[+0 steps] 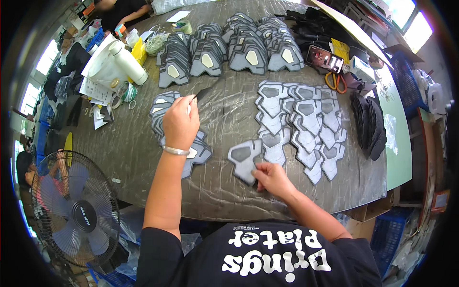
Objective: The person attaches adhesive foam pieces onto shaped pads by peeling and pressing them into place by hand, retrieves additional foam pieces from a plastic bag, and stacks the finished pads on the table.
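The left hand (180, 123) is hovering over a stack of grey pieces (160, 112), its fingers (190, 101) pinching a thin dark brush (203, 92). The right hand (271, 178) is resting on the surface (215, 186), its fingers (258, 168) pressing the edge of a single grey piece (245, 160) just beside overlapping rows (301, 126).

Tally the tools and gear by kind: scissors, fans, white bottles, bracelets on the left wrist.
Scissors with orange handles: 1
Standing fan: 1
White bottle: 1
Silver bracelet on the left wrist: 1
Total: 4
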Demonstrator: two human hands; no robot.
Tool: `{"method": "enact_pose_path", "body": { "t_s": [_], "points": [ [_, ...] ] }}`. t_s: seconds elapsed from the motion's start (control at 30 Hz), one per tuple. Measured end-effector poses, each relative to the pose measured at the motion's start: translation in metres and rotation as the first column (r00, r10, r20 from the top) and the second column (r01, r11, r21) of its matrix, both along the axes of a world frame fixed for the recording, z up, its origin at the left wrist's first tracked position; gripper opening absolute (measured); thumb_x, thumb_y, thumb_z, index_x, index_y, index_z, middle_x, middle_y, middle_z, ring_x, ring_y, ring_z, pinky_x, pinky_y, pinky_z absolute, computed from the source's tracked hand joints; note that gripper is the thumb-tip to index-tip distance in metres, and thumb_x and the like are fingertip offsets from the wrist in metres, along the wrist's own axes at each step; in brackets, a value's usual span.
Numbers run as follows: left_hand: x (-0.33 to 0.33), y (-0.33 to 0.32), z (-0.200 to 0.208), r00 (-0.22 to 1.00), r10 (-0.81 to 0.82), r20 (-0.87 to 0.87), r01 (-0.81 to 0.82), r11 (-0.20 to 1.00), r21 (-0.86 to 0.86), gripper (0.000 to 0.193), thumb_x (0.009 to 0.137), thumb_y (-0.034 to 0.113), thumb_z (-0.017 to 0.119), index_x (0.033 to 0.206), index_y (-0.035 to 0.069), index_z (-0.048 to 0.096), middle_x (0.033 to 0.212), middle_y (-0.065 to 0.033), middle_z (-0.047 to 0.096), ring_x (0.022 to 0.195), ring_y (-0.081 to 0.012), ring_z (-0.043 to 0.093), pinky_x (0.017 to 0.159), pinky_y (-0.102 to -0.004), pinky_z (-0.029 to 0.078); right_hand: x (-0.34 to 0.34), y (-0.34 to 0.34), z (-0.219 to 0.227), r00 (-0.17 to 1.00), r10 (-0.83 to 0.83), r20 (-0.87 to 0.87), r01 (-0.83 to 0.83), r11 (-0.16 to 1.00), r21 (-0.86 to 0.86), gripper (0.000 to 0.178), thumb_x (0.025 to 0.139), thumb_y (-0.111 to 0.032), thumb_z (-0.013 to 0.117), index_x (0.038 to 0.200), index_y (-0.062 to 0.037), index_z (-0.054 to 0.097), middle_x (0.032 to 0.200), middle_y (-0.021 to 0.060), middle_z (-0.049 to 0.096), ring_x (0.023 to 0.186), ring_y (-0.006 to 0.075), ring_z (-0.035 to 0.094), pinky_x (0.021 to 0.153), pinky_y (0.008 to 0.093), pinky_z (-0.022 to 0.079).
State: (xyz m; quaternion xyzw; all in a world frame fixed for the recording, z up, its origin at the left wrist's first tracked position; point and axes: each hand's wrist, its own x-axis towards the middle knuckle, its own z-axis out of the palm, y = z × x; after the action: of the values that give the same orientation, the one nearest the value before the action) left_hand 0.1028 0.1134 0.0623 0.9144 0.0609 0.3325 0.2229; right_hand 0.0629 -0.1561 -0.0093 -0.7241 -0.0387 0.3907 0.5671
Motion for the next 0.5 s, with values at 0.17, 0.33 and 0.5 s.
{"method": "enact_pose_path", "body": {
  "t_s": [0.17,0.33,0.5],
  "points": [
    [-0.071,-0.025,0.005,0.974,-0.143,0.176,0.103,0.97,0.22,0.013,0.076,0.0,0.071,0.088,0.002,0.067,0.082,-0.009,0.066,0.068,-0.0255,0.063,0.061,-0.0338,0.051,0.005,0.001,0.0,0.891,-0.005,0.455,0.071,0.989,-0.127,0.03,0.088,-0.017,0.064,0.103,0.0084,0.064,0.074,0.0117,0.066,0.056,0.0173,0.064,0.056,0.0317,0.05],
    [-0.167,-0.082,-0.017,0.937,-0.307,-0.167,0.34,0.912,0.231,0.017,0.068,0.003,0.075,0.083,0.006,0.066,0.082,-0.0043,0.063,0.065,-0.0205,0.06,0.055,-0.0304,0.048,-0.004,-0.022,0.002,0.756,0.093,0.648,0.086,0.967,-0.239,0.018,0.086,-0.019,0.064,0.084,-0.0019,0.07,0.078,0.0155,0.065,0.068,0.0322,0.064,0.062,0.0379,0.05],
    [-0.182,-0.113,-0.06,0.861,-0.412,-0.297,0.416,0.908,-0.056,0.023,0.079,0.017,0.073,0.098,0.005,0.067,0.082,-0.0025,0.06,0.062,-0.0171,0.058,0.054,-0.0288,0.048,-0.009,-0.031,0.005,0.77,0.033,0.637,0.071,0.988,-0.136,0.015,0.085,-0.014,0.065,0.085,0.0008,0.069,0.077,0.0158,0.064,0.064,0.0304,0.062,0.059,0.036,0.048]
  ]
}}
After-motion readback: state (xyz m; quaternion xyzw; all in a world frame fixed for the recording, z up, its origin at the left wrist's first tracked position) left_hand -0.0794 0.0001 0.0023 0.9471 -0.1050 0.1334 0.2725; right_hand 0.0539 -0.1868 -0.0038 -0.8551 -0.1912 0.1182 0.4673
